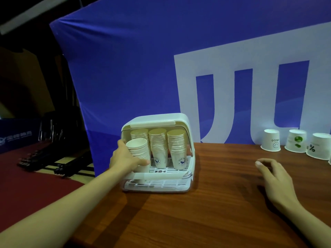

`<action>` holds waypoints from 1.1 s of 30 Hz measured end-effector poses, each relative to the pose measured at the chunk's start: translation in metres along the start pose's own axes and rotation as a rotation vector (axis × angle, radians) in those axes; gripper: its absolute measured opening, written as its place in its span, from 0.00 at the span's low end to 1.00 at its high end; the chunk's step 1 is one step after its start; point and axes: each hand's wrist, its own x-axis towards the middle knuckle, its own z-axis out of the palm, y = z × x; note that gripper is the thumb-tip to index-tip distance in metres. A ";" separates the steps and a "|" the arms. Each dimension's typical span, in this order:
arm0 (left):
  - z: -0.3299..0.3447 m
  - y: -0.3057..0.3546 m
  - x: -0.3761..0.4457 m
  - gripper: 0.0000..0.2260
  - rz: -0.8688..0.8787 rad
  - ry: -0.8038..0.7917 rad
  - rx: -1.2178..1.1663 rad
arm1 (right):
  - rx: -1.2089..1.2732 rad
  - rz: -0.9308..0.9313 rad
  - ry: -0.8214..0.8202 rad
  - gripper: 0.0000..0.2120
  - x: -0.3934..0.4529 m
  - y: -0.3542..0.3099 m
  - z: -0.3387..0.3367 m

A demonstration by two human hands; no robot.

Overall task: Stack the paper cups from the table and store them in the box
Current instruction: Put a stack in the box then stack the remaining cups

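Nearest, a wooden table [206,212] carries everything. Over it the right hand [274,178] hovers, fingers loosely apart, holding nothing. At the left edge the left hand [125,158] grips a cup stack [138,153] inside the white box [161,120]; upturned cups [270,140], one reading "HELLO", line the far edge before a blue banner [143,68].

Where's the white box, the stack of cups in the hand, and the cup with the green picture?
white box [157,119], head view, its lid.
stack of cups [138,146], head view, upper rims.
green-picture cup [296,140], head view, its side.
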 end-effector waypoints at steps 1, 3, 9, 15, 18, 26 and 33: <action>0.000 0.001 -0.002 0.51 0.012 0.025 -0.006 | 0.002 0.004 0.000 0.08 0.000 0.000 0.000; 0.001 0.003 -0.006 0.50 0.025 0.056 -0.020 | 0.008 0.015 -0.004 0.07 -0.001 0.000 0.000; 0.007 0.002 -0.021 0.57 0.128 0.162 0.021 | 0.008 0.039 -0.011 0.07 -0.003 -0.005 0.001; 0.069 0.033 -0.091 0.20 0.781 0.264 -0.237 | 0.017 0.112 -0.040 0.07 -0.005 -0.012 0.002; 0.121 0.079 -0.130 0.06 0.838 -0.036 -0.350 | -0.015 0.103 -0.031 0.05 -0.003 -0.011 0.000; 0.253 0.211 -0.125 0.03 0.583 -0.485 -0.191 | 0.032 0.329 0.293 0.07 0.029 0.014 -0.042; 0.349 0.299 -0.066 0.22 0.806 -0.316 0.132 | 0.051 0.288 0.338 0.08 0.037 0.028 -0.041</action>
